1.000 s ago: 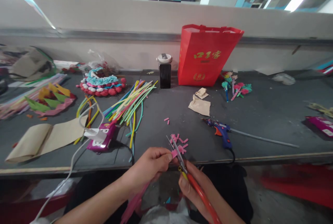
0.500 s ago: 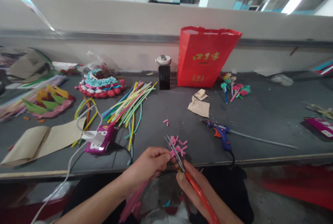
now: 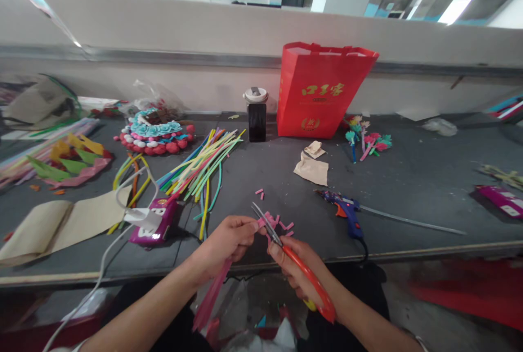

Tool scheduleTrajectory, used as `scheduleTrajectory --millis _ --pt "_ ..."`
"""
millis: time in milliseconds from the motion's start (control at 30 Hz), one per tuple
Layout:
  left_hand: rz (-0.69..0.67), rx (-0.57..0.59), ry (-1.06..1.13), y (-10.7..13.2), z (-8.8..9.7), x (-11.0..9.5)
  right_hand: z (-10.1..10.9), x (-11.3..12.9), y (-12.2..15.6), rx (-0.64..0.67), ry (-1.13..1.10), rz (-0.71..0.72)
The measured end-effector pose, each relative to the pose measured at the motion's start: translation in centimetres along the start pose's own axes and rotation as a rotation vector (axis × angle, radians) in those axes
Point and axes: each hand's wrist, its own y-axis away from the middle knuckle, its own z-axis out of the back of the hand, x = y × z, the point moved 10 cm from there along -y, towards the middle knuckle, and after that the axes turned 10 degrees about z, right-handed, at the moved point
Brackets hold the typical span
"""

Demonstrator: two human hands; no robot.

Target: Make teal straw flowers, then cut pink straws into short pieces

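My left hand (image 3: pixel 232 237) is closed on a long pink strip (image 3: pixel 212 300), whose tail hangs below the table edge while its short end sticks out past my fingertips. Around the red-handled scissors (image 3: pixel 304 273) my right hand (image 3: pixel 296 265) is wrapped. Their blades point up and left, nearly together, across the pink strip's end just beyond my left fingertips. Beneath the blades, small cut pink pieces (image 3: pixel 289 226) lie in a loose pile on the table. A few more pink bits (image 3: pixel 260 194) rest slightly farther back.
A blue glue gun (image 3: pixel 347 213) lies to the right. Colourful strips (image 3: pixel 204 164) and a purple power strip (image 3: pixel 153 226) with a white charger are on the left. At the back stand a red bag (image 3: pixel 322 93) and a phone (image 3: pixel 257 122) before a white-lidded cup.
Both hands, with the scissors and pink strip, have shifted slightly up and left. More of the scissors' red handle and the strip's hanging tail shows now.
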Motion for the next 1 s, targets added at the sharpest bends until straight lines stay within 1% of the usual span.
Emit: scheduleTrajectory --millis 67,133,267,367,400,433,500,533,567,667,767,900,1000 --pt "0.0 -0.008 0.005 -0.4 0.3 -0.2 0.0 -0.4 -0.4 0.022 -0.013 -0.064" --pt "0.006 -0.011 0.006 -0.8 0.6 -0.4 0.0 -0.8 -0.6 0.037 -0.032 -0.095" --pt "0.007 -0.031 -0.001 -1.1 1.2 -0.6 0.4 -0.8 -1.0 0.015 -0.044 -0.086" --pt "-0.003 0.002 0.007 -0.8 0.9 -0.6 0.6 -0.6 -0.7 0.031 -0.026 -0.102" --pt "0.0 0.024 0.013 -0.6 0.6 -0.4 0.8 -0.1 -0.6 0.031 -0.003 -0.068" --pt "0.012 0.049 0.017 -0.3 0.3 -0.1 1.1 0.7 -0.5 0.021 0.031 0.0" --pt "0.057 0.107 0.017 0.3 -0.8 0.9 1.9 2.7 0.0 -0.031 0.109 0.182" --pt "0.089 0.144 0.014 0.7 -1.5 1.6 2.2 3.4 0.5 -0.066 0.135 0.255" --pt "0.118 0.185 0.013 1.1 -2.2 2.3 2.4 3.7 1.0 -0.09 0.146 0.298" --pt "0.185 0.293 0.034 2.1 -4.3 4.0 2.1 3.3 2.2 -0.106 0.117 0.328" --pt "0.24 0.363 0.032 2.8 -5.7 5.1 1.3 2.9 3.1 -0.08 0.116 0.36" --pt "0.275 0.424 0.007 3.3 -6.4 5.8 0.7 3.0 3.8 -0.06 0.171 0.419" --pt "0.284 0.436 -0.009 3.3 -6.5 6.1 0.3 3.0 4.1 -0.057 0.163 0.418"
